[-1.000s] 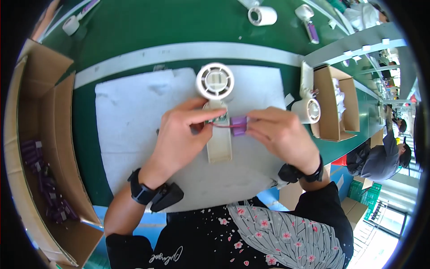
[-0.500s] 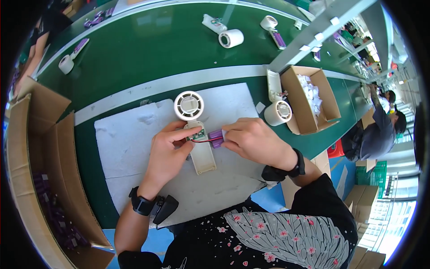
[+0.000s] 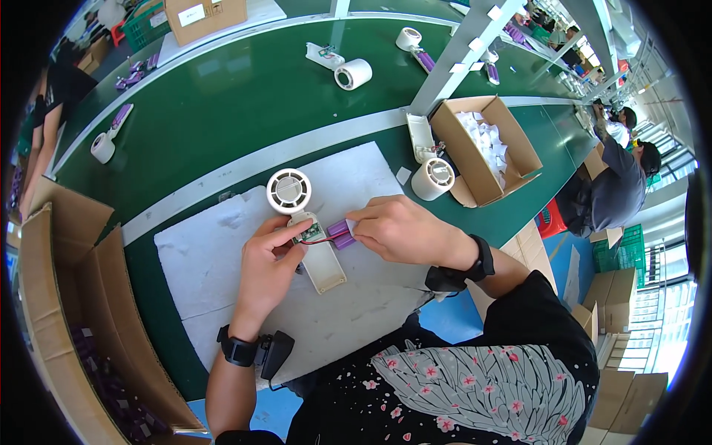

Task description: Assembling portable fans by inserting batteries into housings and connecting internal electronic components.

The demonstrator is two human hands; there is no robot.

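Note:
A white handheld fan lies face up on the pale mat (image 3: 200, 245), its round head (image 3: 289, 190) at the far end and its open handle shell (image 3: 325, 269) pointing toward me. My left hand (image 3: 265, 271) is closed on the upper handle, with thumb and fingers at a green circuit board (image 3: 311, 231). Red and black wires run from the board to a purple battery pack (image 3: 340, 234) at the handle's right side. My right hand (image 3: 406, 231) pinches the pack's right end, where a small white piece shows at the fingertips.
At right, an open carton (image 3: 530, 144) of crumpled white pieces stands beside another opened fan (image 3: 432, 179). A tall carton (image 3: 111, 297) with purple packs is at left. More fans (image 3: 352, 74) lie across a pale divider strip (image 3: 282, 156); a metal post (image 3: 460, 63) rises behind the carton.
The whole view has shifted, so the bench and fans appear further left. Both hands keep their holds on the fan and battery pack; little else differs.

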